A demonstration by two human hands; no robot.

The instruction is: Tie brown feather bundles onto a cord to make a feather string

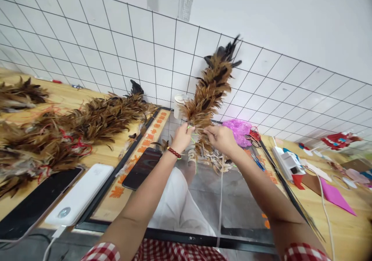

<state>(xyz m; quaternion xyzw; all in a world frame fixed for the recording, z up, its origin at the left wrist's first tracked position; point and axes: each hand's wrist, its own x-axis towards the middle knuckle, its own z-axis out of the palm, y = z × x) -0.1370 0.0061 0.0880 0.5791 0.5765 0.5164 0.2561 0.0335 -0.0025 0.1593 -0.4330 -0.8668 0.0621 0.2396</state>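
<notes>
In the middle stands a feather duster (210,88) of brown feathers with a black tip, leaning up to the right. My left hand (181,137), a red bead bracelet on its wrist, is closed round the duster's lower end. Bright green string (190,135) shows by its fingers. My right hand (219,137) pinches close beside it, against the duster's base; something thin and pale spans the gap between the fingertips, too fine to name. Below both hands lie loose feathers (216,160) on a glass-topped surface (244,199).
Finished-looking feather bundles (107,117) tied with red string lie at left. Near them are a white power bank (80,193), a dark tablet (37,199) and a black phone (142,168). A pink plastic bag (236,131) and power strip (286,162) sit right; wire grid (154,59) stands behind.
</notes>
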